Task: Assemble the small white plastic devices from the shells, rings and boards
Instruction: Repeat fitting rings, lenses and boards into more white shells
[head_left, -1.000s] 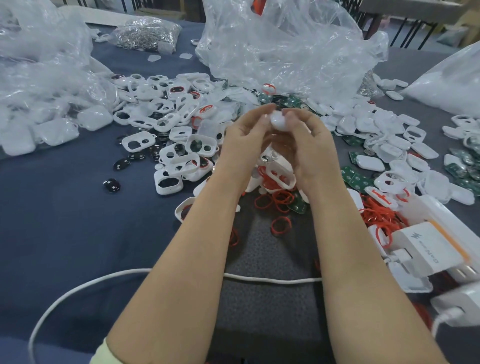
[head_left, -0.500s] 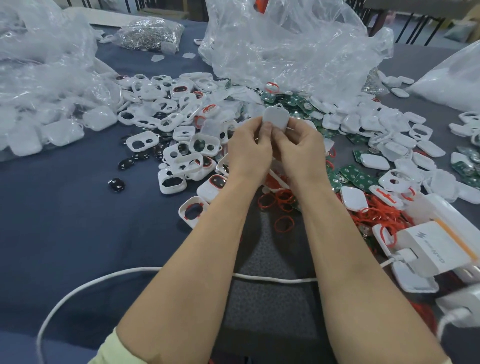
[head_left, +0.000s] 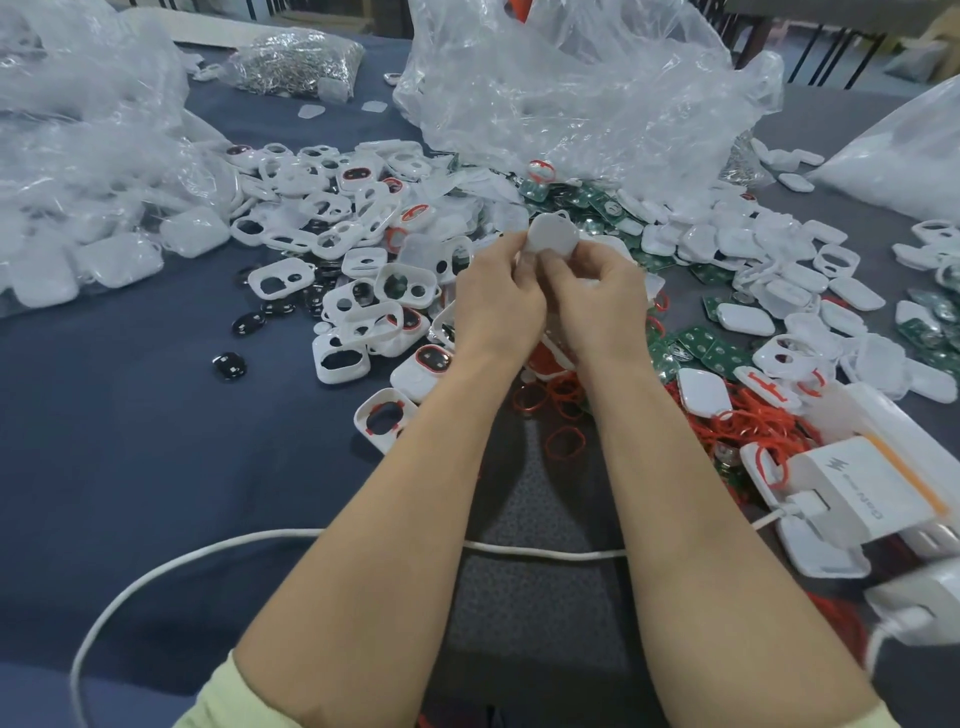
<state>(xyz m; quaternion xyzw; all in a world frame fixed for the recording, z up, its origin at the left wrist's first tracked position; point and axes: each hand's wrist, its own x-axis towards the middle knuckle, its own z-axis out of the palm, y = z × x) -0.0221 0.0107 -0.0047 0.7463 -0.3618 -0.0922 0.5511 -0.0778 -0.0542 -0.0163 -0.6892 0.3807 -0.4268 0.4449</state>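
Note:
Both my hands hold one small white plastic device up over the middle of the table. My left hand pinches its left lower edge and my right hand pinches its right lower edge, thumbs pressed together on it. Its smooth back faces me and its inside is hidden. White shells with cut-out openings lie heaped to the left. Orange-red rings are scattered under my wrists. Green boards lie to the right among closed white shells.
Clear plastic bags stand at the back and left. Small black parts lie on the dark blue cloth. A white charger block sits at the right, and its white cable crosses under my forearms.
My hands have sunk slightly and drawn closer together, and the white device now stands up above my fingertips with more of its back showing.

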